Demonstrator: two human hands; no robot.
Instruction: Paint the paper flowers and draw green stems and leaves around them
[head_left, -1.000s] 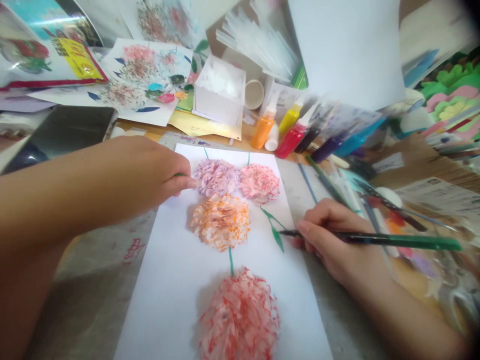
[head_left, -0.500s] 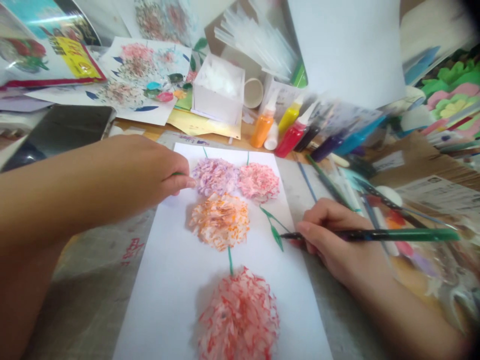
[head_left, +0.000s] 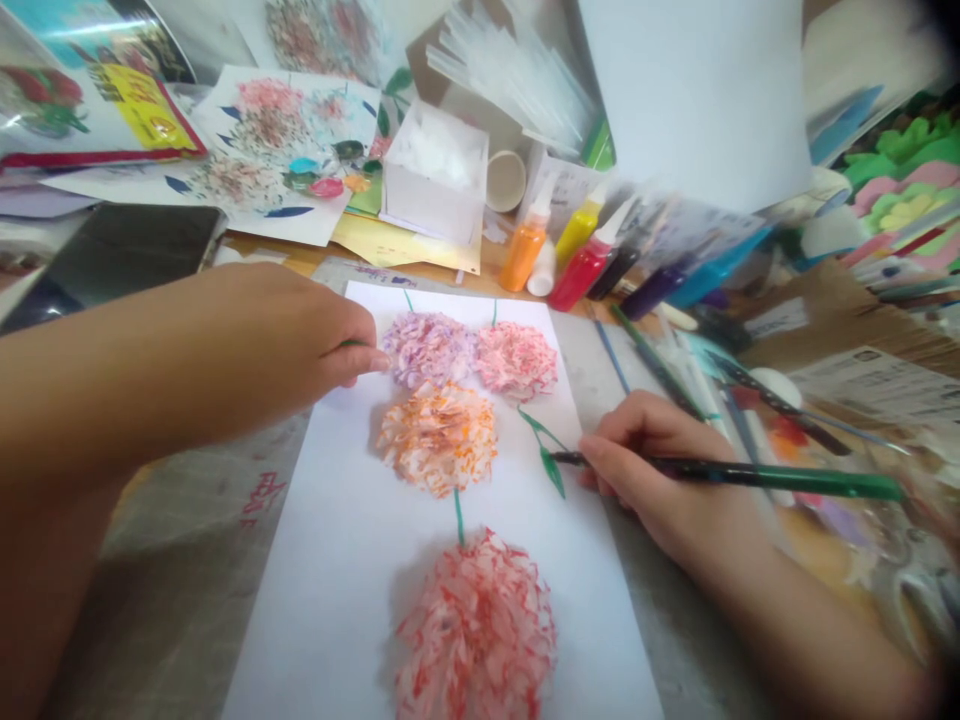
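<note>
My right hand [head_left: 660,450] is closed round a green marker pen [head_left: 787,480]. Its dark tip meets a drawn green leaf [head_left: 553,472] on a white sheet of paper [head_left: 337,600]. At the sheet's upper left my left hand [head_left: 315,325] has its fingers pinched; a sliver of green shows between thumb and finger, too little to name. Beside those fingertips is a purple ruffled paper flower [head_left: 429,350]. A pink flower [head_left: 517,360] adjoins it, with an orange one [head_left: 439,440] below. Lowest on the sheet is a large red-edged flower [head_left: 476,635].
Paint bottles, among them an orange one [head_left: 523,250] and a red one [head_left: 585,268], stand behind the sheet. A phone [head_left: 112,260] lies at left. A white box [head_left: 435,165] is at the back. Scissors [head_left: 911,590] and pens lie at right.
The marker tip has shifted slightly up and left along the leaf, and the pen's rear end has dipped. My left hand keeps its place on the sheet.
</note>
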